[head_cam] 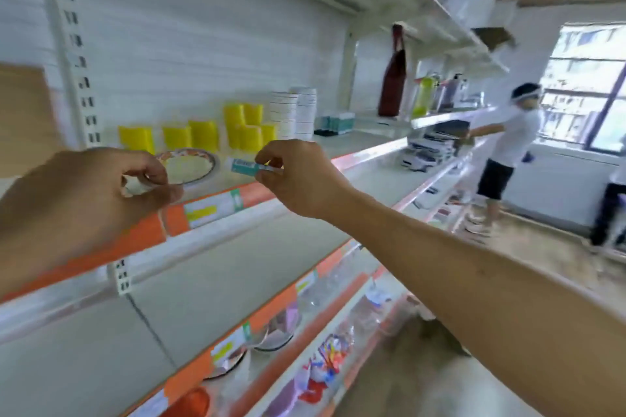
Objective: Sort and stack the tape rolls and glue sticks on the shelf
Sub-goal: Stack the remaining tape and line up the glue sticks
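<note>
Right hand: a teal-and-white glue stick is pinched at its right end between thumb and fingertips. Long axis is held near level, running left-right along the shelf front, free end pointing left toward the tape roll. Stick is held just above the front of the shelf; contact with the shelf cannot be told.

Left hand: fingers are curled round a small white object, blurred, kind not identifiable. Grip is narrow on it. Hand is located at the shelf's orange front edge, overlapping the near rim of the tape roll.

The tape roll is laid flat on the shelf, hole up, patterned rim, between the two hands.

Behind it, yellow rolls are stood in a row, some stacked two high. To their right, a white stack is seen, then teal boxes further along.

A dark red bottle bag is stood upright on the next bay. Lower shelves are loaded with mixed packets, blurred.

A second person is seen at the aisle's far end near a window.
</note>
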The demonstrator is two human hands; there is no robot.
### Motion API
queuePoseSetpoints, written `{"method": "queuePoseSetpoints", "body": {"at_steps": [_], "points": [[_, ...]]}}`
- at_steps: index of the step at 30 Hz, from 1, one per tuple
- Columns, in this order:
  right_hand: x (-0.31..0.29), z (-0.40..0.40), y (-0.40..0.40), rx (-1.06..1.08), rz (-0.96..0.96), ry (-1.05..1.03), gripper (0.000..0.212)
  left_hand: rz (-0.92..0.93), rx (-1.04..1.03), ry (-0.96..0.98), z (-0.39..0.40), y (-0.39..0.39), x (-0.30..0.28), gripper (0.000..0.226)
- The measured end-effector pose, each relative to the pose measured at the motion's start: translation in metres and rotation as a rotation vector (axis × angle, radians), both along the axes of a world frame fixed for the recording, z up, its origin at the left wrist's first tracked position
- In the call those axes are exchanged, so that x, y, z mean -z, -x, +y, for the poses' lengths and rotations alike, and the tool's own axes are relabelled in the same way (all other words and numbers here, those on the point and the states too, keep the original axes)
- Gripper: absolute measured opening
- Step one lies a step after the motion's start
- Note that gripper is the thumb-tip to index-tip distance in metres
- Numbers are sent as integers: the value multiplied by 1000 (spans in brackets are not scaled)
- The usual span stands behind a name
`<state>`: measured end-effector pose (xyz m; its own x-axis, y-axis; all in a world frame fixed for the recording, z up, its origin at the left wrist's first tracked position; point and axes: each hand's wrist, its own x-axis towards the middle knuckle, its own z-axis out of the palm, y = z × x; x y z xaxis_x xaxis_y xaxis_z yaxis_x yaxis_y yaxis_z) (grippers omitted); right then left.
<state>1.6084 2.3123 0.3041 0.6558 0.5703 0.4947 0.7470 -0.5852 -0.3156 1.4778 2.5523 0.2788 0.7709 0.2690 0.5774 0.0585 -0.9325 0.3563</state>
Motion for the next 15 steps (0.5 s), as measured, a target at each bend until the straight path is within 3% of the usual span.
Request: {"method": "queuePoseSetpoints", "body": {"at_steps": [7, 15], "points": [[23, -216, -48, 349, 2, 19, 24, 58, 251, -107, -199, -110, 11, 36], [47, -348, -99, 535, 25, 41, 23, 71, 456, -206, -306, -202, 24, 27]]}}
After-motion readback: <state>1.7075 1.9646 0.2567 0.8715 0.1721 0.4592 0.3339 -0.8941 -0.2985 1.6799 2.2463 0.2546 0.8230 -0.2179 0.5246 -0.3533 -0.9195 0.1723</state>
